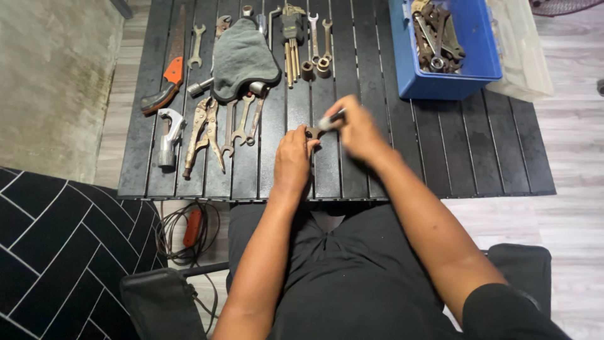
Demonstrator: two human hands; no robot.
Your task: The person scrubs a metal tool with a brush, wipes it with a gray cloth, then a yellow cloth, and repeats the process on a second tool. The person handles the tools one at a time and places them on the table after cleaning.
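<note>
Black slatted metal table (491,157), tools laid out across its far-left half. Near the middle of the near edge, the left hand (292,160) rests on the surface with fingers curled around a small dark wrench (313,133), only its open head showing past the fingertips. The right hand (358,129) hovers just beside it, fingers pinched shut on a slim marker-like tool (331,119) — blurred, so its exact kind is uncertain; its tip sits at or very near the wrench head.

Risks, as judged: the wrench is gripped by little more than fingertips, so a push from the right hand could twist it loose and let it slide off the near edge onto the lap. The slat gaps could also catch a small part.

Toward the far-left corner: a saw with an orange handle (168,72), a grey cloth (242,56) over some tools, open-ended spanners, locking pliers (202,135), a silver pipe cutter (168,135). At the far edge centre, a set of hex keys (291,47) with ring spanners and sockets beside it. At the far-right corner, a blue bin (440,85) heaped with rusty wrenches, a clear plastic box (522,56) touching its right side.

Room: pale wood-look plank floor — a beige rug (56,82) to the left, a black cushion with white line pattern (56,252) at lower left, a coiled cable with an orange piece (192,230) under the table's near edge. The person sits in dark clothing.
</note>
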